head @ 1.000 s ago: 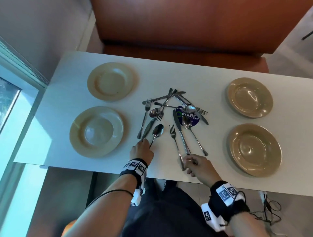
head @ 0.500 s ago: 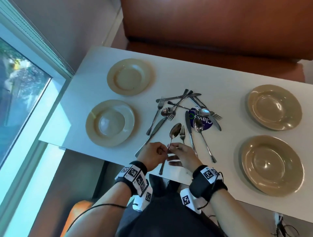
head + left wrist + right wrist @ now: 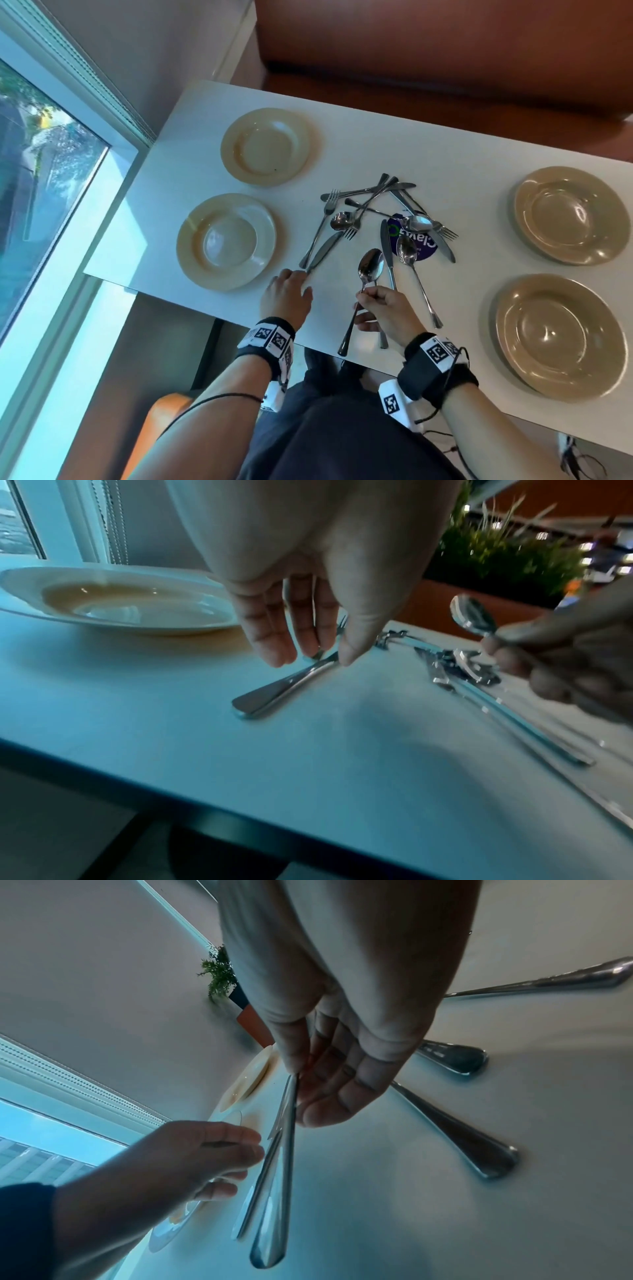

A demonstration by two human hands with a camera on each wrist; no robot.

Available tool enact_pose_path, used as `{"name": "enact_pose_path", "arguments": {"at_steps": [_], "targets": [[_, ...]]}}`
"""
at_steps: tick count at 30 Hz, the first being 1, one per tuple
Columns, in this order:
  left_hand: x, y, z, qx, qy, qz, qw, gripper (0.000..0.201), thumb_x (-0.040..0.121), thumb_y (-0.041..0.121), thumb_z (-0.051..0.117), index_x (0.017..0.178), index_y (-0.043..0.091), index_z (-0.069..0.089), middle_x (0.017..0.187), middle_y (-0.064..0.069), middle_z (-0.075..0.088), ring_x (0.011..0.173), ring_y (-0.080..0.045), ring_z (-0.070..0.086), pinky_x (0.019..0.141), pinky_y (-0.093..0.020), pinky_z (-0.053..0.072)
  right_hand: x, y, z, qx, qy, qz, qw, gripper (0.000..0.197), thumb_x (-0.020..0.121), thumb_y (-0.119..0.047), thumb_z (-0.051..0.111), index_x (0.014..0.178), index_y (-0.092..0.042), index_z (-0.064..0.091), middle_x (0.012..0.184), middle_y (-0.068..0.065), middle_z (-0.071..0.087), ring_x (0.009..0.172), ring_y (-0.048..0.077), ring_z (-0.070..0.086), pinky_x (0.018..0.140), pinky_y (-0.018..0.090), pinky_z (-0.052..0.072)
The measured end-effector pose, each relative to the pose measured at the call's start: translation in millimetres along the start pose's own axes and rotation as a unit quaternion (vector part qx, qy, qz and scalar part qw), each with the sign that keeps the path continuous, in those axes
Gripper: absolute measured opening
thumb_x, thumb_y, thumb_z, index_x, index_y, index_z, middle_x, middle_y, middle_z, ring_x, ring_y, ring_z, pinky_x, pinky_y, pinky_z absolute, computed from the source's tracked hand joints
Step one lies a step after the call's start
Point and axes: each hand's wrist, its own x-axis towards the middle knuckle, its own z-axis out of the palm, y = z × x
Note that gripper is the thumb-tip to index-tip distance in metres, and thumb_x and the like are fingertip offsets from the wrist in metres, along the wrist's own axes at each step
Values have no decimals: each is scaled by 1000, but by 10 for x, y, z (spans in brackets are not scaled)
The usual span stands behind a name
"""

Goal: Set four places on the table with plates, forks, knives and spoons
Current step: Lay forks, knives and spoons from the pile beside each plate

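Four beige plates sit on the white table [image 3: 462,144]: two at the left [image 3: 265,147] [image 3: 226,241] and two at the right [image 3: 570,214] [image 3: 555,335]. A pile of forks, knives and spoons [image 3: 370,205] lies between them. My right hand [image 3: 364,293] [image 3: 296,1085] pinches a spoon [image 3: 370,265] [image 3: 270,1231] by its neck and holds it off the table, bowl pointing away. My left hand [image 3: 287,294] [image 3: 315,658] is at the near end of a knife [image 3: 325,248] [image 3: 284,688] lying beside the near left plate. Its thumb and fingers pinch the handle.
A fork [image 3: 383,337], a knife [image 3: 386,246] and another spoon [image 3: 407,251] lie by my right hand. A blue round sticker [image 3: 424,245] lies under the pile. An orange-brown bench [image 3: 445,51] runs behind the table and a window [image 3: 34,171] is at the left.
My left hand has passed the spoon to my right hand, then moved left to the knife handle. The right hand now holds the spoon alone, lifted off the table.
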Motion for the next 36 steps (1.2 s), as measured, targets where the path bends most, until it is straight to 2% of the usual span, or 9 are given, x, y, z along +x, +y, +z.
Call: {"name": "enact_pose_path", "arguments": {"at_steps": [3, 9, 12, 17, 21, 26, 32, 36], "targets": [[20, -34, 33, 71, -31, -14, 997, 35, 93, 26, 53, 128, 21, 55, 122, -1, 56, 110, -24, 55, 85, -38, 50, 4, 46, -33, 2, 2, 4, 1000, 8, 97, -9, 59, 98, -1, 62, 80, 11, 68, 59, 23, 62, 59, 31, 59], [84, -61, 85, 99, -43, -20, 994, 33, 89, 11, 51, 121, 18, 58, 112, -5, 59, 104, -28, 57, 78, -39, 50, 16, 98, -72, 10, 3, 18, 1000, 8, 96, -6, 60, 99, 1, 62, 80, 11, 67, 60, 23, 63, 60, 33, 58], [126, -45, 72, 97, -57, -28, 993, 28, 86, 9, 52, 112, 15, 59, 107, -6, 59, 100, -29, 57, 74, -37, 47, 12, 104, -85, 8, 1, 23, 1000, 8, 95, -6, 61, 100, 1, 62, 80, 11, 67, 59, 22, 64, 59, 32, 58], [83, -92, 55, 100, -78, -28, 992, 26, 81, 14, 58, 106, 14, 57, 103, -5, 59, 93, -29, 58, 67, -32, 41, 17, 94, -80, -1, -3, 27, 1000, 12, 95, -5, 61, 103, 4, 61, 76, 8, 67, 59, 21, 64, 58, 31, 58], [6, -187, -14, 65, -65, -61, 994, 26, 77, 19, 62, 102, 17, 58, 99, -3, 59, 86, -29, 60, 66, -31, 44, 41, 78, -53, -20, -8, 30, 999, 12, 95, -7, 62, 103, 3, 62, 79, 10, 66, 60, 21, 64, 60, 31, 58], [68, -243, -112, 23, -35, -113, 993, 26, 76, 18, 63, 101, 18, 57, 100, -3, 59, 89, -30, 60, 68, -32, 46, 116, 41, 79, -51, -16, 43, 998, 3, 95, -7, 62, 93, -5, 61, 77, 10, 64, 55, 18, 65, 57, 28, 59], [173, -208, -50, 20, -15, -125, 992, 24, 78, 14, 59, 102, 12, 55, 102, -6, 60, 88, -29, 60, 64, -31, 42, 214, -6, 241, -85, -37, 62, 994, 3, 95, -5, 60, 92, -6, 59, 75, 11, 61, 49, 14, 64, 54, 26, 58], [195, -182, -14, 22, -3, -119, 993, 21, 82, 12, 56, 103, 11, 57, 103, -6, 59, 90, -29, 60, 66, -32, 44, 233, -21, 255, -94, -36, 65, 993, 3, 94, -3, 61, 95, -6, 60, 75, 11, 62, 54, 17, 64, 58, 28, 58]]}}
